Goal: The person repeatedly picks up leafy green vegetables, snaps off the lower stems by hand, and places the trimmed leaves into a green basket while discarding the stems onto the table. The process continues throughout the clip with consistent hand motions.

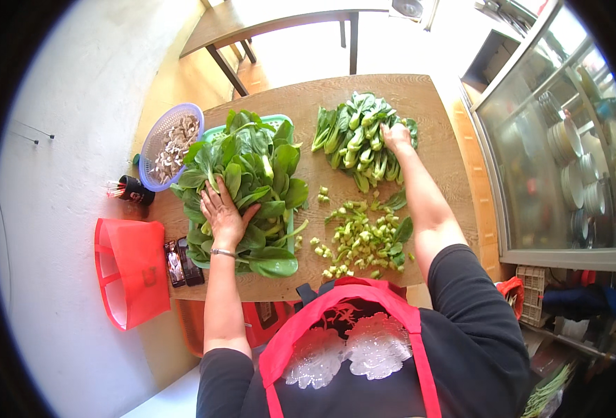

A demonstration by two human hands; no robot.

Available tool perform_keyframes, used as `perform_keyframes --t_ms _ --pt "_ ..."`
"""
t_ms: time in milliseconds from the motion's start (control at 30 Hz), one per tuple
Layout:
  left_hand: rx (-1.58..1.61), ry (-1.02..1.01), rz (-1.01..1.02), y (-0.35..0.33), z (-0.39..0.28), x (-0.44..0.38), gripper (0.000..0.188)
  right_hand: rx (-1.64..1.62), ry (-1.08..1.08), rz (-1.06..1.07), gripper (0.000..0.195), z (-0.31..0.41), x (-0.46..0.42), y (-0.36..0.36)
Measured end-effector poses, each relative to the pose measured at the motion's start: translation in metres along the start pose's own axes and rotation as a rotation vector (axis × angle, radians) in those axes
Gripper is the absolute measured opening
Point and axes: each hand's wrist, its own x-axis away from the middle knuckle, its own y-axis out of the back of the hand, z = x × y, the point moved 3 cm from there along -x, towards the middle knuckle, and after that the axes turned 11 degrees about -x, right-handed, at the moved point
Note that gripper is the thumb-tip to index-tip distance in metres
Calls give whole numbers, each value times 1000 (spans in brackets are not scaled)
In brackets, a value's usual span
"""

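My left hand (228, 214) lies spread, fingers apart, on leafy greens (271, 209) heaped over a green plastic basket (277, 121). At the right, my right hand (396, 137) touches the right side of a pile of bok choy (357, 138) on the wooden table (308, 172); its fingertips are partly hidden among the stalks, so its grip is unclear. Nearer to me, between the basket and my right arm, lie many cut-off stem ends (362, 235) with a few loose leaves.
A purple colander (148, 151) of mushroom pieces stands at the table's left edge, above a black cup (136, 190) of thin sticks. Two phones (183, 261) lie beside a red bag (140, 266). A glass-doored cabinet (538, 177) with stacked plates stands right of the table.
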Motion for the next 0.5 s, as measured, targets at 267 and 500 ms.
perform_keyframes --t_ms 267,500 --pt "330 11 44 52 22 14 126 -1316 -295 420 13 -20 81 15" --pt "198 -86 -139 115 -43 21 108 -581 -183 174 63 -32 16 -19"
